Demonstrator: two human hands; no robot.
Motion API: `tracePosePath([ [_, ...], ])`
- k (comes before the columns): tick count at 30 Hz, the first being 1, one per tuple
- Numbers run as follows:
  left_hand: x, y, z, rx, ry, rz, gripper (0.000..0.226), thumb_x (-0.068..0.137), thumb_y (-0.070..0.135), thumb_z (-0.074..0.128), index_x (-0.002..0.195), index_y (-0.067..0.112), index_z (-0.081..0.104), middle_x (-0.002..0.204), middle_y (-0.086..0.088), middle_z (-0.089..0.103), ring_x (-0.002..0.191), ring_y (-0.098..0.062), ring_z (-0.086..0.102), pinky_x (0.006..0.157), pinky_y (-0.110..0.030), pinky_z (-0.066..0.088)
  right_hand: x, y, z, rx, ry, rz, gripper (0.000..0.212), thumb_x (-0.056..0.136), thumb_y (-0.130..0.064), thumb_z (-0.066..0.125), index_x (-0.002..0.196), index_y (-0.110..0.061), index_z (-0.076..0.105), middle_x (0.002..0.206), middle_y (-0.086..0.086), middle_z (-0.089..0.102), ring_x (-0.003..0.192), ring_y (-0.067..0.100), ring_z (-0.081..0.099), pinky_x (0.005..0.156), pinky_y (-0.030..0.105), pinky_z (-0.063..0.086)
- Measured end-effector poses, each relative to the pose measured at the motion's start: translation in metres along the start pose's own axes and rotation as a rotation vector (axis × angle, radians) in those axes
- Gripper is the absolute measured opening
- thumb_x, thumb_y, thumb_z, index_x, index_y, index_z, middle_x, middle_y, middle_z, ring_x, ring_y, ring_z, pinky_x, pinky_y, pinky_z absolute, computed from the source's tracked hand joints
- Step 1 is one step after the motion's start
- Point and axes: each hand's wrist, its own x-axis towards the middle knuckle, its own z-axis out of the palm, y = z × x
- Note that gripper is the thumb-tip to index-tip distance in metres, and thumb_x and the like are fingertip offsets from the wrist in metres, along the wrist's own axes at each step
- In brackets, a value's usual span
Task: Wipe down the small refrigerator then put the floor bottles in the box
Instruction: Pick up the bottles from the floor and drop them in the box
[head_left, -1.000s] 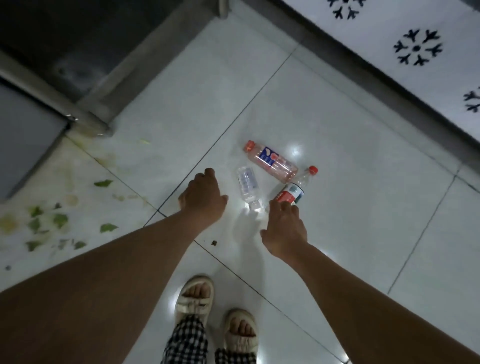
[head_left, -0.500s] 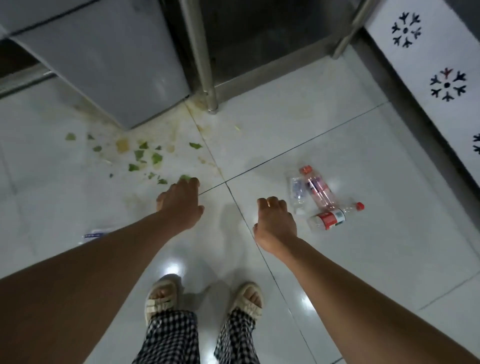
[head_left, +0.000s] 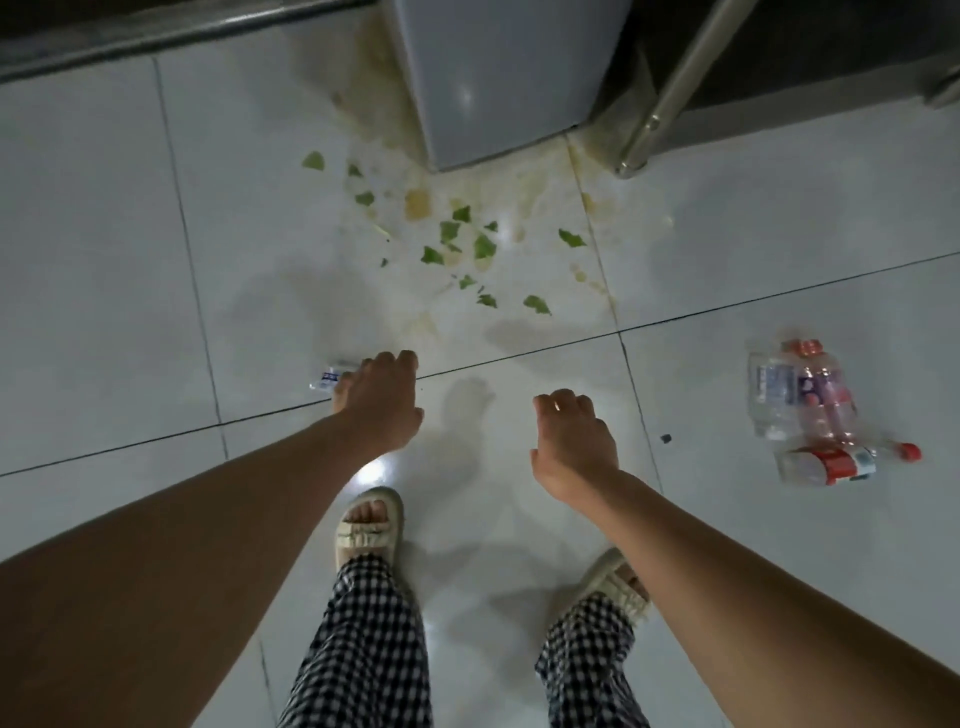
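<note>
I see a floor (head_left: 130, 260) of large pale glossy tiles with dark grout lines, lamp glare shining on it near the bottom centre. Torn green leaf scraps (head_left: 483, 247) and yellowish stains (head_left: 418, 202) spread across the tiles toward the top centre. A slanted metal leg (head_left: 670, 88) stands at the top right; a dark metal ledge (head_left: 156, 31) runs along the top left edge.

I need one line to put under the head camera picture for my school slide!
Left hand reaches toward a small bottle on the tiled floor; three bottles lie off to the right.
</note>
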Motion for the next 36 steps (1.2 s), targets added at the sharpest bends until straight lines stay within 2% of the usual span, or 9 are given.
tracePosePath([
  [6, 0.05, -0.107, 0.032, 0.019, -0.047, -0.001, 0.056, 0.084, 0.029, 0.064, 0.131, 0.014, 0.036, 0.124, -0.009, 0.052, 0.117, -0.028, 0.048, 0.097, -0.04, 0.036, 0.064, -0.107, 0.037, 0.092, 0.001, 0.014, 0.05, 0.089, -0.015, 0.054, 0.135, -0.01, 0.034, 0.137, 0.009, 0.035, 0.126, 0.026, 0.034, 0.093, 0.033, 0.04],
  [12, 0.11, -0.161, 0.092, 0.091, -0.053, 0.053, 0.067, 0.08, 0.028, 0.068, 0.135, 0.014, 0.031, 0.126, -0.01, 0.049, 0.118, -0.03, 0.046, 0.098, -0.041, 0.036, 0.126, -0.15, 0.089, 0.102, 0.016, 0.005, 0.048, 0.088, -0.016, 0.056, 0.132, -0.009, 0.038, 0.131, 0.011, 0.039, 0.121, 0.028, 0.037, 0.09, 0.036, 0.042],
  [17, 0.163, -0.175, 0.145, 0.164, -0.007, 0.123, 0.073, 0.076, 0.023, 0.071, 0.136, 0.016, 0.03, 0.132, -0.009, 0.045, 0.121, -0.029, 0.043, 0.097, -0.042, 0.036, 0.17, -0.149, 0.14, 0.119, 0.016, 0.012, 0.049, 0.088, -0.016, 0.056, 0.133, -0.012, 0.037, 0.13, 0.01, 0.04, 0.12, 0.026, 0.038, 0.087, 0.034, 0.04],
  [21, 0.197, -0.183, 0.178, 0.231, 0.035, 0.147, 0.082, 0.074, 0.021, 0.073, 0.14, 0.017, 0.026, 0.141, -0.01, 0.038, 0.127, -0.03, 0.037, 0.103, -0.045, 0.03, 0.198, -0.138, 0.171, 0.133, 0.051, 0.005, 0.051, 0.087, -0.014, 0.055, 0.134, -0.012, 0.037, 0.13, 0.009, 0.041, 0.12, 0.026, 0.037, 0.085, 0.033, 0.039],
  [24, 0.214, -0.187, 0.2, 0.314, 0.059, 0.146, 0.078, 0.075, 0.023, 0.072, 0.139, 0.015, 0.027, 0.142, -0.01, 0.036, 0.128, -0.03, 0.036, 0.106, -0.044, 0.025, 0.211, -0.129, 0.189, 0.131, 0.054, 0.005, 0.049, 0.087, -0.013, 0.055, 0.133, -0.009, 0.037, 0.128, 0.01, 0.041, 0.119, 0.027, 0.038, 0.08, 0.031, 0.036],
  [28, 0.227, -0.185, 0.218, 0.394, 0.099, 0.138, 0.07, 0.079, 0.019, 0.068, 0.136, 0.011, 0.029, 0.137, -0.012, 0.044, 0.125, -0.031, 0.041, 0.107, -0.043, 0.024, 0.218, -0.116, 0.203, 0.142, 0.068, 0.009, 0.053, 0.086, -0.014, 0.055, 0.135, -0.009, 0.035, 0.127, 0.011, 0.042, 0.119, 0.027, 0.038, 0.082, 0.033, 0.038],
  [32, 0.225, -0.175, 0.214, 0.416, 0.091, 0.148, 0.067, 0.078, 0.025, 0.07, 0.131, 0.007, 0.034, 0.128, -0.014, 0.051, 0.115, -0.031, 0.051, 0.102, -0.043, 0.032, 0.209, -0.101, 0.203, 0.177, 0.067, 0.013, 0.053, 0.087, -0.014, 0.055, 0.135, -0.009, 0.034, 0.128, 0.01, 0.042, 0.119, 0.027, 0.038, 0.083, 0.033, 0.039],
  [36, 0.203, -0.148, 0.192, 0.341, 0.046, 0.19, 0.078, 0.071, 0.04, 0.075, 0.129, 0.007, 0.036, 0.119, -0.013, 0.054, 0.108, -0.03, 0.053, 0.087, -0.038, 0.042, 0.18, -0.085, 0.183, 0.224, 0.074, 0.038, 0.053, 0.087, -0.015, 0.057, 0.135, -0.009, 0.034, 0.128, 0.01, 0.042, 0.118, 0.026, 0.039, 0.087, 0.033, 0.04],
])
